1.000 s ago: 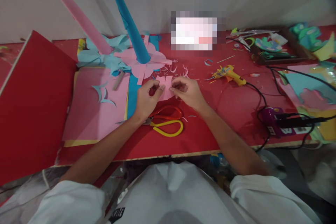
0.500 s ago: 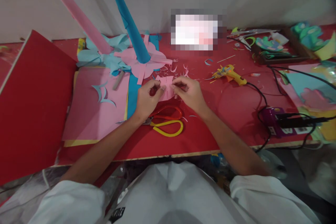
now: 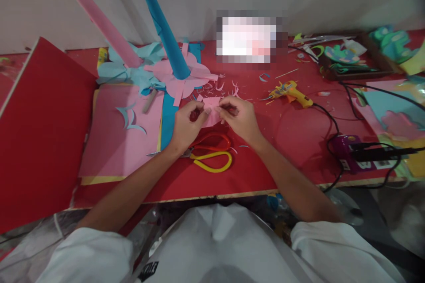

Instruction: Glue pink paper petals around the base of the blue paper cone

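Note:
Between my two hands is a small piece of pink paper (image 3: 211, 105) with cut slits and creases, raised just over the red tabletop. My left hand (image 3: 190, 122) pinches its left side between thumb and fingers. On the right side, my right hand (image 3: 241, 118) pinches it the same way. Scissors (image 3: 212, 162) with one red and one yellow handle lie below the hands, their blades partly under my left forearm. Behind the paper, curled pink scraps (image 3: 221, 85) are scattered near a pink flower-shaped base (image 3: 199, 70) that carries an upright blue paper cone (image 3: 168, 37).
Pink sheets (image 3: 109, 154) with light-blue offcuts lie at left beside a tilted red board (image 3: 43, 137). A yellow glue gun (image 3: 292, 92) lies at right, its cord running near a purple box (image 3: 345, 152). A dark tray (image 3: 378, 70) of paper shapes stands at the back right.
The fingers have shifted slightly on the pink paper, and its upper edge now looks more folded. Both hands stay in nearly the same place.

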`<act>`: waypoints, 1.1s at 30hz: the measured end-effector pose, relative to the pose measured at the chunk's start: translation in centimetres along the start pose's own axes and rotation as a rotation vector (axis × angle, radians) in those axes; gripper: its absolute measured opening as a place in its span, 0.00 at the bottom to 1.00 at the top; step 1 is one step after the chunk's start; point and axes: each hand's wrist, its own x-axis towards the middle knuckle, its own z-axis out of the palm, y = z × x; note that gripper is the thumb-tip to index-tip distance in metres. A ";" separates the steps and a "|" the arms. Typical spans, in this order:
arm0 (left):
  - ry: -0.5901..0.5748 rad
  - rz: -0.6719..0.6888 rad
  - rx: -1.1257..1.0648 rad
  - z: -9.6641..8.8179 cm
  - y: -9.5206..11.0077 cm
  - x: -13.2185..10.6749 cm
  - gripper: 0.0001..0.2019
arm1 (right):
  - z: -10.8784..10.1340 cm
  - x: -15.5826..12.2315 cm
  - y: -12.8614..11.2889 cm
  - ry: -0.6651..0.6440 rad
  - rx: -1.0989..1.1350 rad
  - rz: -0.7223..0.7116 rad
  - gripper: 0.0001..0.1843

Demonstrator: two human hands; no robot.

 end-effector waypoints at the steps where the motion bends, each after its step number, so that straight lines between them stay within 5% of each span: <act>1: -0.003 -0.007 0.002 0.0 0.0 0.0 0.25 | 0.0 0.0 0.0 0.003 -0.007 0.001 0.28; 12: -0.007 0.004 -0.022 0.0 0.1 0.0 0.24 | 0.0 -0.1 0.2 0.001 -0.011 -0.002 0.22; 33: -0.009 0.016 -0.051 0.0 0.4 0.0 0.25 | 0.3 -0.3 -0.2 0.004 -0.041 -0.016 0.30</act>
